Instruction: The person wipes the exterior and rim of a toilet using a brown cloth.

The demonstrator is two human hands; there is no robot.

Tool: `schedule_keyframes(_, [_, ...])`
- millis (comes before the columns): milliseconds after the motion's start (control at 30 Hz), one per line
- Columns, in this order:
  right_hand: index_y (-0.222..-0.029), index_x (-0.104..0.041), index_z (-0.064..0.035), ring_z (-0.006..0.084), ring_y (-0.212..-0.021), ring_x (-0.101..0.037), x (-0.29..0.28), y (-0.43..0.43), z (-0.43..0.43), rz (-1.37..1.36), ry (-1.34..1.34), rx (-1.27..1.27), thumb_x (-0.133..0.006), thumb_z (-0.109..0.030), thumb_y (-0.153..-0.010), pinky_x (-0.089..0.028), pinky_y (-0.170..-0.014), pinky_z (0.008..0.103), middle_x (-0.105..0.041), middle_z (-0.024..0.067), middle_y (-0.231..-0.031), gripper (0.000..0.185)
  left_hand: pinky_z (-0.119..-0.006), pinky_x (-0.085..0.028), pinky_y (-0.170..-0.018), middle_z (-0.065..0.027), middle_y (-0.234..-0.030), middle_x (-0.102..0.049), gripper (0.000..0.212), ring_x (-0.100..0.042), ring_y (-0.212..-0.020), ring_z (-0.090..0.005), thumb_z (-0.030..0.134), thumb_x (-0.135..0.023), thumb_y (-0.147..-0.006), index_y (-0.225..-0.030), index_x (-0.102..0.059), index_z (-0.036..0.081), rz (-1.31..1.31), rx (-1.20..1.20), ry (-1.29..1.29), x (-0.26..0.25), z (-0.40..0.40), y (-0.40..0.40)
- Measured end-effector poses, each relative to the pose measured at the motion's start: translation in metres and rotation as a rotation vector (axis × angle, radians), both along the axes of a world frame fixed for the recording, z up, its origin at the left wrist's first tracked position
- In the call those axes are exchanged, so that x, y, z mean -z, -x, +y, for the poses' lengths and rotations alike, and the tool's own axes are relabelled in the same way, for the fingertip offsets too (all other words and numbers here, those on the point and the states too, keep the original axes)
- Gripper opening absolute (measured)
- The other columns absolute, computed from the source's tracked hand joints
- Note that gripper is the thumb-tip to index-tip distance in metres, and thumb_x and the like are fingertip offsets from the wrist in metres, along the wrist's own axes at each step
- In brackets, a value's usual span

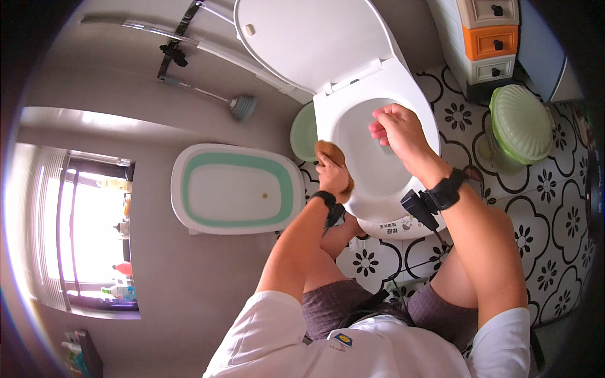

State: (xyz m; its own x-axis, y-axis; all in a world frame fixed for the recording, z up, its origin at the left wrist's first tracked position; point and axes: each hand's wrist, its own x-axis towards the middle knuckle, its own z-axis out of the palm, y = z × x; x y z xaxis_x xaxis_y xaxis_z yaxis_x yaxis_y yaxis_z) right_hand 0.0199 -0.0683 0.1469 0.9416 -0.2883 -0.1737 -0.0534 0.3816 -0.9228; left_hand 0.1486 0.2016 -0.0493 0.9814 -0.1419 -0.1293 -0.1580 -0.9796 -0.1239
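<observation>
My left hand (332, 179) grips a brown cloth (331, 151) against the left side of the white toilet rim (326, 118). Above the toilet bowl (373, 165) is my right hand (399, 134), its fingers loosely curled and a little apart, with nothing visible in them. A raised white lid (312, 38) leans back behind the bowl. The toilet's front base (378, 229) bears printed writing and a small picture. Each of my wrists wears a black strap, and the right one (442, 191) carries a black device.
A white and green folding tub (231, 189) hangs at left beside a green basin (302, 132). A plunger (243, 107) and long handles (227, 54) are on the wall. At right stand a lidded green bin (522, 123) and a drawer unit (491, 42). Patterned tiles (366, 260) cover the floor.
</observation>
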Motion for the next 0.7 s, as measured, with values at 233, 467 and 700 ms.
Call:
schedule_keyframes(233, [-0.102,-0.058,0.0050,0.0126,-0.072,-0.062,0.000,0.001,-0.008,-0.003,0.029,0.048,-0.048,-0.015,-0.095,-0.051,-0.066,0.0254,-0.065,0.0097,-0.083,0.023,-0.049,-0.037,-0.103,-0.0359,-0.144,-0.020,0.088,-0.037,-0.125,-0.0472,0.029,-0.052,-0.092,-0.149,0.007,-0.004,0.065,0.062,0.004,-0.054,-0.053,-0.069])
schedule_keyframes(467, [-0.099,-0.058,0.0031,0.0124,-0.073,-0.062,-0.003,-0.003,-0.016,-0.035,-0.001,0.055,-0.048,-0.015,-0.095,-0.050,-0.066,0.0250,-0.065,0.0081,-0.081,0.021,-0.049,-0.023,-0.112,-0.0223,-0.157,-0.002,0.096,-0.022,-0.137,-0.0406,0.033,-0.065,-0.084,-0.149,-0.006,-0.007,-0.183,0.270,-0.015,-0.088,-0.099,-0.103])
schedule_keyframes(700, [-0.098,-0.058,0.0066,0.0132,-0.069,-0.061,-0.009,-0.014,-0.018,-0.036,-0.055,0.102,-0.049,-0.012,-0.094,-0.051,-0.064,0.0255,-0.064,0.0102,-0.078,0.022,-0.043,-0.028,-0.107,-0.0219,-0.154,-0.013,0.087,-0.036,-0.124,-0.0327,0.031,-0.065,-0.082,-0.144,-0.022,-0.012,-0.233,0.218,-0.447,-0.078,-0.137,-0.125])
